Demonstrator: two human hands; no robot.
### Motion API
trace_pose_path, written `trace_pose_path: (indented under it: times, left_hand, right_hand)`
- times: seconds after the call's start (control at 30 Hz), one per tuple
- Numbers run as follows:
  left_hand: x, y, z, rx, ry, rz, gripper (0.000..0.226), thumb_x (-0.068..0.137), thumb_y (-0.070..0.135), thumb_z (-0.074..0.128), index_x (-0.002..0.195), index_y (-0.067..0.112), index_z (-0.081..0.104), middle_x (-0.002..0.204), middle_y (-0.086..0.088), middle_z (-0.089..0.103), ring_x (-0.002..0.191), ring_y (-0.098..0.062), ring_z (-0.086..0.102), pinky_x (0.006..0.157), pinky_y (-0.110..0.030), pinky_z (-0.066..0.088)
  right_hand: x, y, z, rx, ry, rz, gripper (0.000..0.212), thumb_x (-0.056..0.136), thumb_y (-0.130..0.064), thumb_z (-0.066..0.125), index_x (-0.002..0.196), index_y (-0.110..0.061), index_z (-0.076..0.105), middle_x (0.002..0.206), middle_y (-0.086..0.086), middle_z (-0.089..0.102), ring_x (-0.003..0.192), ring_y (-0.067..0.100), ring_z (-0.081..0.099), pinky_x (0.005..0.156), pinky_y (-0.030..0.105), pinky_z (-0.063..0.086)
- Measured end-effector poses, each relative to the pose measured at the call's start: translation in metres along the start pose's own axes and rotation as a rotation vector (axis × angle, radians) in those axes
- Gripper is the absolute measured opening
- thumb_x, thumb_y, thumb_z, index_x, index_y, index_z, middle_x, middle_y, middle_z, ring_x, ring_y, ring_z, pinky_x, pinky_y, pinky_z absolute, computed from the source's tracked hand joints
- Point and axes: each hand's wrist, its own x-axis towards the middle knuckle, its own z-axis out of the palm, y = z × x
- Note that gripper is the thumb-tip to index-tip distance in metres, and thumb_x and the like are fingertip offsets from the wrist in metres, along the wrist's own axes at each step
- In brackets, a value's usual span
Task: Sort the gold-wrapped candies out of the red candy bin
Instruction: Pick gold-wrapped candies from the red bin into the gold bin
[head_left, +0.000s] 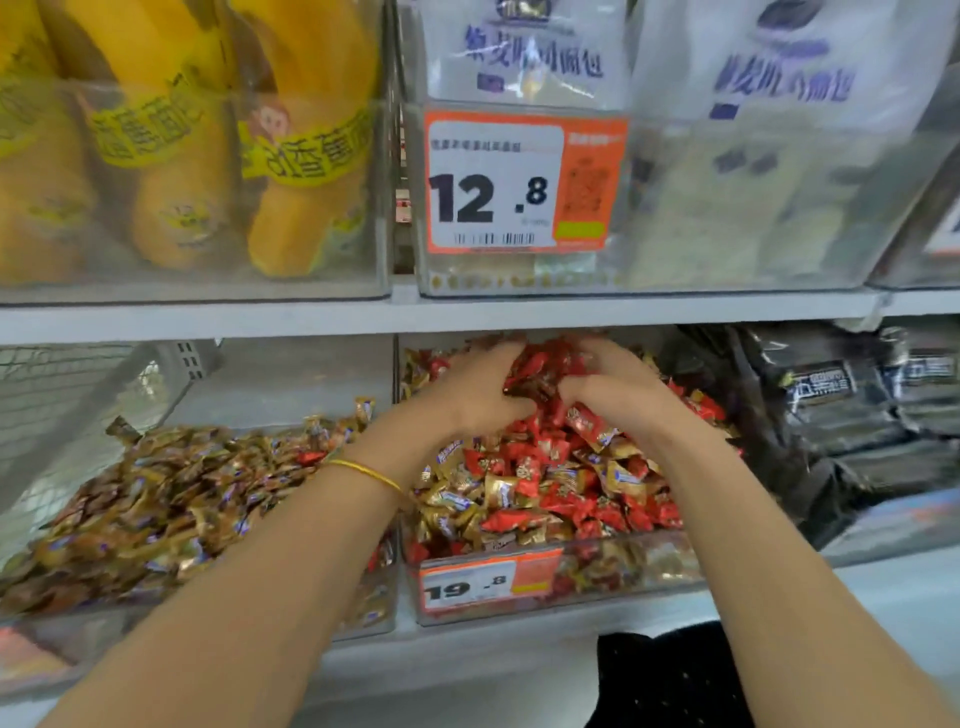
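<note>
Gold-wrapped candies (453, 500) are piled front-left in the red candy bin (628, 574); red candies (540, 364) at the back are clutched by the left hand (478, 395) and right hand (618, 400). Reds are best pushed rearward so golds get exposed, imo.

Shop; price tags (524, 179) on shelves (208, 317)
</note>
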Motion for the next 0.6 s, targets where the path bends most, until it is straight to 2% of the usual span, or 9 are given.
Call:
trace_pose_path:
  times: [0.1,0.17,0.27,0.37,0.43,0.47,0.5,0.6]
  left_hand:
    - [-0.012,-0.019,-0.013,-0.039,0.082,0.011,0.052,0.089,0.021,0.059,0.138,0.016,0.041,0.138,-0.005,0.049,0.126,-0.02,0.045,0.096,-0.018,0.031]
    - [-0.029,-0.038,-0.025,0.002,0.237,-0.011,0.044,0.092,0.013,0.054,0.135,0.013,0.047,0.137,-0.007,0.05,0.127,-0.022,0.043,0.094,-0.014,0.028]
    - [-0.061,-0.078,-0.04,-0.037,0.358,-0.11,0.038,0.092,0.003,0.048,0.129,0.014,0.053,0.137,-0.004,0.049,0.128,-0.017,0.04,0.095,-0.008,0.022]
    - [-0.089,-0.123,-0.044,-0.134,0.356,-0.324,0.039,0.094,-0.002,0.042,0.124,0.016,0.056,0.138,-0.004,0.048,0.127,-0.018,0.044,0.1,-0.023,0.035]
    - [-0.101,-0.146,-0.04,-0.169,0.35,-0.432,0.038,0.093,-0.005,0.041,0.122,0.014,0.057,0.136,-0.007,0.05,0.124,-0.02,0.047,0.092,-0.027,0.041]
    - [-0.103,-0.155,-0.037,-0.17,0.326,-0.465,0.038,0.093,-0.005,0.041,0.122,0.013,0.057,0.135,-0.008,0.051,0.124,-0.021,0.048,0.09,-0.028,0.042]
    - [-0.103,-0.162,-0.034,-0.155,0.292,-0.483,0.037,0.093,-0.004,0.042,0.123,0.012,0.057,0.134,-0.008,0.052,0.124,-0.021,0.048,0.091,-0.028,0.041]
    - [-0.094,-0.17,-0.026,-0.04,0.124,-0.387,0.038,0.092,0.0,0.044,0.125,0.013,0.055,0.136,-0.007,0.051,0.125,-0.022,0.047,0.095,-0.025,0.036]
  right_hand:
    - [-0.005,0.003,0.002,-0.244,0.065,-0.116,0.05,0.083,0.001,0.052,0.129,-0.016,0.055,0.124,0.0,0.058,0.12,0.019,0.049,0.093,0.026,0.038]
    - [-0.011,-0.003,0.011,-0.342,0.109,-0.206,0.054,0.083,0.008,0.048,0.129,-0.018,0.055,0.135,0.001,0.053,0.128,0.02,0.044,0.103,0.025,0.033]
    - [-0.023,-0.026,0.039,-0.305,0.033,-0.358,0.058,0.079,0.017,0.043,0.12,-0.018,0.063,0.125,0.002,0.058,0.117,0.015,0.052,0.102,0.023,0.037]
    - [-0.029,-0.058,0.077,-0.182,-0.143,-0.425,0.055,0.081,0.02,0.038,0.116,-0.013,0.065,0.118,0.007,0.06,0.103,0.015,0.058,0.09,0.024,0.045]
    - [-0.027,-0.078,0.101,-0.113,-0.262,-0.394,0.054,0.085,0.017,0.037,0.12,-0.015,0.062,0.122,0.008,0.058,0.1,0.014,0.059,0.073,0.018,0.05]
    - [-0.025,-0.086,0.112,-0.096,-0.315,-0.376,0.054,0.086,0.016,0.038,0.123,-0.017,0.059,0.124,0.009,0.057,0.1,0.013,0.058,0.065,0.013,0.048]
    - [-0.023,-0.093,0.123,-0.102,-0.353,-0.363,0.055,0.087,0.015,0.039,0.128,-0.017,0.055,0.128,0.009,0.056,0.105,0.013,0.056,0.066,0.013,0.047]
    - [-0.014,-0.101,0.148,-0.177,-0.425,-0.301,0.055,0.089,0.009,0.038,0.14,-0.012,0.041,0.141,0.01,0.044,0.127,0.021,0.044,0.097,0.025,0.039]
